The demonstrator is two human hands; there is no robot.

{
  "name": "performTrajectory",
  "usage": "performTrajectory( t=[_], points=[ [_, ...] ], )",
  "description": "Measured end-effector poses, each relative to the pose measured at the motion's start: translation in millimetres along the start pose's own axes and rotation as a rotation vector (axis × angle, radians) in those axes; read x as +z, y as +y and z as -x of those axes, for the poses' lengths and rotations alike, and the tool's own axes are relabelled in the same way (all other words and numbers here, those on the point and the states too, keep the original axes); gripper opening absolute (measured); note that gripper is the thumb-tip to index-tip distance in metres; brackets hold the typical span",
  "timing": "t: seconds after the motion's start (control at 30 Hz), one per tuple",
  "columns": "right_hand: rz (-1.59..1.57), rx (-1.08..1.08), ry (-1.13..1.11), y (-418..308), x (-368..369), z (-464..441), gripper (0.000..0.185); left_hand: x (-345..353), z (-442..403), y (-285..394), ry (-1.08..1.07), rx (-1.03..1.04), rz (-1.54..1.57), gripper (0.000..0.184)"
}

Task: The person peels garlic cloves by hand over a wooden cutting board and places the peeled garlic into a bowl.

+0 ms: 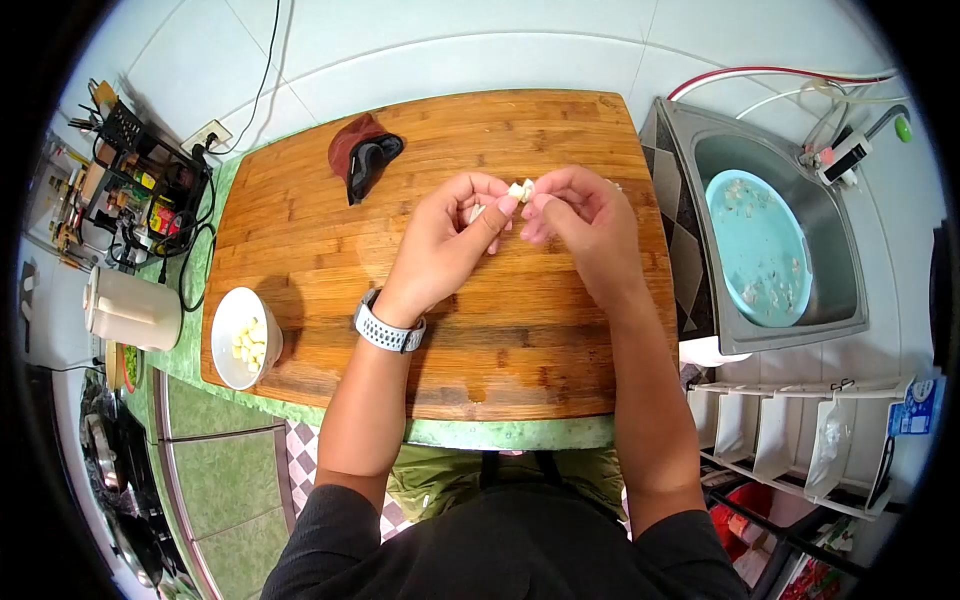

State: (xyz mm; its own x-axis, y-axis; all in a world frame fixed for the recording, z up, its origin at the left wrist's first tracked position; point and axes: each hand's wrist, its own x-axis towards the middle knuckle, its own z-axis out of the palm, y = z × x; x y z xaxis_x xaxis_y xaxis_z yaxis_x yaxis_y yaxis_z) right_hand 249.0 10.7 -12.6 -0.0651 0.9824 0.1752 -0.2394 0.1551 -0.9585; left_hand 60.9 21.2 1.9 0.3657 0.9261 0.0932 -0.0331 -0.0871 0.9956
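Above the wooden board (480,330), my left hand (455,235) and my right hand (590,225) meet, their fingertips pinching a small whitish piece (517,191) that looks like a garlic clove. Another pale piece shows in the curled fingers of my left hand. Between thumb and finger, my right hand grips the right side of the small piece. At the board's lower left stands a white bowl (228,318) with several pale yellow cloves (250,345) in it.
A dark red and black cloth item (362,150) lies at the board's upper left. Right of the board is a metal sink (835,255) holding a light blue basin (750,245) with water and scraps. A cream container (135,310) and a black rack (135,170) stand at left.
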Motion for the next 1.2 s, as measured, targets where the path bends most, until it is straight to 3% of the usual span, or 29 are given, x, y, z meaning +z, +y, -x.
performTrajectory(
  t=[0.23,0.4,0.6,0.77,0.97,1.2],
  points=[
    [-0.041,-0.010,-0.016,-2,4,1,0.010,1,0,1,0.045,0.006,-0.063,0.015],
    [0.047,-0.003,0.035,-2,2,0,0.011,3,-1,-5,0.114,0.119,-0.180,0.014],
    [-0.014,-0.107,0.091,2,7,1,0.013,2,0,-5,0.152,0.125,-0.193,0.015],
    [0.574,-0.430,0.099,3,5,0,0.016,-2,-2,-7,0.183,0.188,-0.324,0.014],
    [0.684,-0.586,0.139,-1,7,1,0.013,-3,-2,-5,0.166,0.196,-0.282,0.014],
    [0.627,-0.459,0.153,1,9,2,0.005,-5,-2,-5,0.132,0.141,-0.145,0.015]
  ],
)
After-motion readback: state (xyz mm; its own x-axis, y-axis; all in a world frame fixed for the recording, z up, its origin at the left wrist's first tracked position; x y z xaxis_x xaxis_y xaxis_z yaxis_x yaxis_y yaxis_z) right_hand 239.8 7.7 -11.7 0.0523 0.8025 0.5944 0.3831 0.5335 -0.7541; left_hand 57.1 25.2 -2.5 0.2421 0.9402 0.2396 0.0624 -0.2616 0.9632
